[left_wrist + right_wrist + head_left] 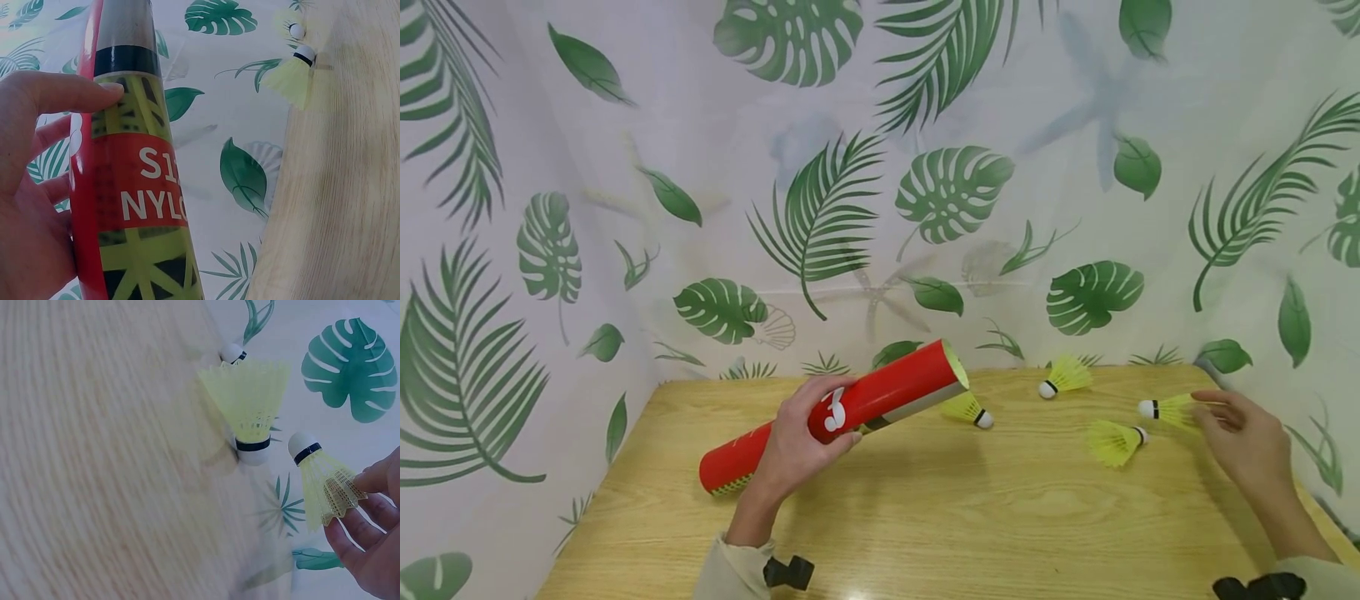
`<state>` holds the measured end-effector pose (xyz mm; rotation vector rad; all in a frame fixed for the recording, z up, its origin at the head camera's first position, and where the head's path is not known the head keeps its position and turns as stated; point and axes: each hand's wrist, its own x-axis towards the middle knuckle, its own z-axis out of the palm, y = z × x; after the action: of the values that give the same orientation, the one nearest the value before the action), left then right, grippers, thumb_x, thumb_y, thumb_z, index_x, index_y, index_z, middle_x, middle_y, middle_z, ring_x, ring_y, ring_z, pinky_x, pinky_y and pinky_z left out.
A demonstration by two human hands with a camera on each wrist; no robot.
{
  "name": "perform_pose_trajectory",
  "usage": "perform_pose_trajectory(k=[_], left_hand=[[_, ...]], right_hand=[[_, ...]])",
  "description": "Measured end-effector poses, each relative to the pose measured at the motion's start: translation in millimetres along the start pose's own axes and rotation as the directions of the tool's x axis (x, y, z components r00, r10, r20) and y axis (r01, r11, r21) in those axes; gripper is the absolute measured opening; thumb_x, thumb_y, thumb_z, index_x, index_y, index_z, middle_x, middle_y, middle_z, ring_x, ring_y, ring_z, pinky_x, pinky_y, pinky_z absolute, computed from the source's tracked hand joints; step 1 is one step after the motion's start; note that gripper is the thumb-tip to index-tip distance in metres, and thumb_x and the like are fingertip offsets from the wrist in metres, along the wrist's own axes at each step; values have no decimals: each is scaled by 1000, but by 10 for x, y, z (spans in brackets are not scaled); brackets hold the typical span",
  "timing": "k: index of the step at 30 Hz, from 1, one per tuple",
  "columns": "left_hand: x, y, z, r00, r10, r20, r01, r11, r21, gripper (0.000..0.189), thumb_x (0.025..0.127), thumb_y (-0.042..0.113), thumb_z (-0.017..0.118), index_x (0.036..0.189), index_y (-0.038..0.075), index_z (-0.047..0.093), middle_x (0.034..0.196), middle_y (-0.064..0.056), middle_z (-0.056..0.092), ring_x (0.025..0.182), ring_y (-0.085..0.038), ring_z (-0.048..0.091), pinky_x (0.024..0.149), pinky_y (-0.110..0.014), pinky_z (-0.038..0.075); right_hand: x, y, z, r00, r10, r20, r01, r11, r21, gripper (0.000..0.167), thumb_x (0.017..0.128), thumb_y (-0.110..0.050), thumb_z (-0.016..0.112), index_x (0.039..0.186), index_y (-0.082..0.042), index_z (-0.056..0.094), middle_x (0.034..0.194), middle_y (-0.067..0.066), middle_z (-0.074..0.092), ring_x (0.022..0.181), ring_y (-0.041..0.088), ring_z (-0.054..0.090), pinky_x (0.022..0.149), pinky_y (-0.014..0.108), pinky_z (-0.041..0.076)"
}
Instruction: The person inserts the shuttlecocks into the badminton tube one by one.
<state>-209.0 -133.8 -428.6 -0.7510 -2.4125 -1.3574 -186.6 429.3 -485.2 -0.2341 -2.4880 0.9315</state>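
Note:
My left hand (pixel 801 437) grips a red shuttlecock tube (pixel 895 387) around its middle, tilted so its open end points up and right. Printed lettering on the tube (pixel 147 181) shows in the left wrist view. On the right, my right hand (pixel 1251 437) pinches the skirt edge of a yellow shuttlecock (pixel 1172 410) between thumb and fingers; its white cork points left. The right wrist view shows this pinched shuttlecock (pixel 325 484) beside another shuttlecock (pixel 250 403). Whether anything lies deep inside the tube cannot be seen.
Three more yellow shuttlecocks lie on the wooden table (pixel 940 517): one behind the tube's open end (pixel 967 408), one farther back (pixel 1066 377), one left of my right hand (pixel 1116 442). A leaf-patterned cloth (pixel 850 208) hangs behind the table.

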Motion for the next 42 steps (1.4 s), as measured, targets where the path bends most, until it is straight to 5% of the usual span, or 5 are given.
perform_pose_trajectory(k=[7, 11, 23, 42], left_hand=[[11, 16, 13, 1000, 4, 7, -4, 1000, -14, 68, 78, 10, 86, 140, 23, 60, 136, 4, 60, 120, -21, 57, 86, -40, 57], [13, 25, 21, 1000, 1, 17, 0, 1000, -20, 69, 78, 10, 86, 140, 23, 60, 137, 4, 60, 120, -22, 57, 85, -40, 58], [23, 45, 37, 1000, 4, 18, -3, 1000, -13, 67, 79, 13, 86, 140, 22, 60, 136, 8, 59, 120, -20, 56, 86, -38, 58], [19, 72, 93, 999, 9, 39, -8, 999, -35, 67, 80, 13, 85, 140, 26, 59, 136, 9, 59, 121, -19, 55, 86, -37, 58]], right_hand=[[-32, -137, -91, 998, -38, -51, 42, 996, 81, 28, 98, -12, 65, 122, 4, 67, 91, -35, 56, 83, -27, 46, 69, 0, 41], [-67, -209, -140, 999, -32, -38, 36, 991, 127, 30, 99, -16, 65, 123, 3, 66, 91, -44, 51, 85, -25, 49, 70, 0, 43], [-155, -677, -169, 983, -143, -115, 165, 962, 217, 25, 96, -8, 70, 119, 4, 69, 98, -39, 61, 88, -19, 58, 75, 1, 45], [-306, -1308, -164, 966, -211, -150, 251, 909, 333, 25, 95, 1, 69, 120, 4, 70, 106, -18, 70, 94, -5, 67, 81, 7, 49]])
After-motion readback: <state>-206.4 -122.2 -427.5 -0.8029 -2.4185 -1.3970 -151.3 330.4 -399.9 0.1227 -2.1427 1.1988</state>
